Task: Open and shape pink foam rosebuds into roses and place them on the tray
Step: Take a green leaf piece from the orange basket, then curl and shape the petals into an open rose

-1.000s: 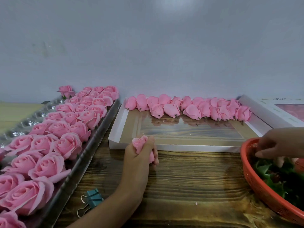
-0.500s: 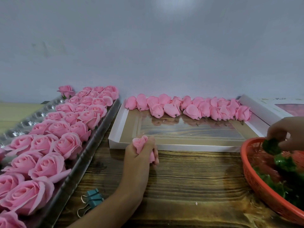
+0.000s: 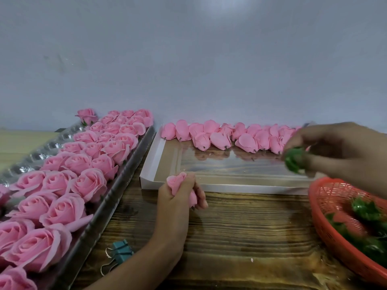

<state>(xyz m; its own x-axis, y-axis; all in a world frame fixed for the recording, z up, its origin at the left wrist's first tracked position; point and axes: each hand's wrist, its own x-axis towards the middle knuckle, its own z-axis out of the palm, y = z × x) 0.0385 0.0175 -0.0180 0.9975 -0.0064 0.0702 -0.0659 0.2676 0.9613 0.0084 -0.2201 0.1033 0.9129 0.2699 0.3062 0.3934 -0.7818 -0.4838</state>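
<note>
**Change.** Right hand (image 3: pixel 343 151): a second ago down in the basket (image 3: pixel 322 206); now lifted clear and over the right end of the box (image 3: pixel 230 187), carrying a green piece (image 3: pixel 294 159) out of it. Left hand (image 3: pixel 178 197): unmoved throughout. Judgement: the green part is fetched and the hands are about to meet; the held bud is not yet opened or shaped.

**Left hand.** Closed in a fist around one rosebud (image 3: pixel 177 182), tip poking out above the thumb, base showing below the fingers. Position: just in front of the box's near-left corner, resting on the worktop (image 3: pixel 240 237).

**Right hand.** Fingertips pinching the green piece, other fingers loosely curled; blurred. Whether the piece is a leaf or a calyx cannot be told.

**Rosebuds (image 3: pixel 219 137).** One row, closed, lying along the box's far edge.

**Roses (image 3: pixel 90 184).** Finished, opened, packed in rows on the tray (image 3: pixel 117 191), directly left of the box.

**Basket.** Red mesh, right of the box's near-right corner, holding more green pieces.

**Clip (image 3: pixel 120 251).** Teal binder clip, well in front of the box, beside the tray.
</note>
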